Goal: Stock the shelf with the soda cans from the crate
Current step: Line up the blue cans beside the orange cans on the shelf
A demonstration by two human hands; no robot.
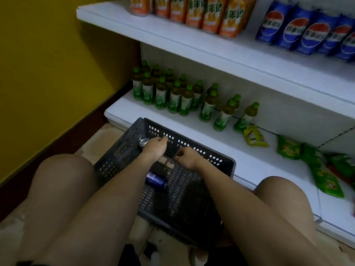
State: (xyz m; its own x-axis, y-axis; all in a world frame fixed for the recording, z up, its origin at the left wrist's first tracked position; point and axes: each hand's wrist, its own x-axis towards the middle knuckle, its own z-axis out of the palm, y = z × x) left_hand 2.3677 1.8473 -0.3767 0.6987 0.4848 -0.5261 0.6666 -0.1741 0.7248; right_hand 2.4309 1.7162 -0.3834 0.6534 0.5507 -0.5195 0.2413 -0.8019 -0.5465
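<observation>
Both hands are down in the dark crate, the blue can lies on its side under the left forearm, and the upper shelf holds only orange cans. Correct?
Not quite. In the head view the upper shelf holds orange cans and blue cans. The rest stands.

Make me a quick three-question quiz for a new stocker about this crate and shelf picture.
1. True or false: the dark plastic crate stands on the upper white shelf.
2. Which hand touches a silver-topped can at the crate's far wall: A left hand, B right hand?
3. Fill in: the blue soda can in the crate lies on its ____.

Key: 1 false, it stands on the floor by the lower shelf; 2 A; 3 side.
</observation>
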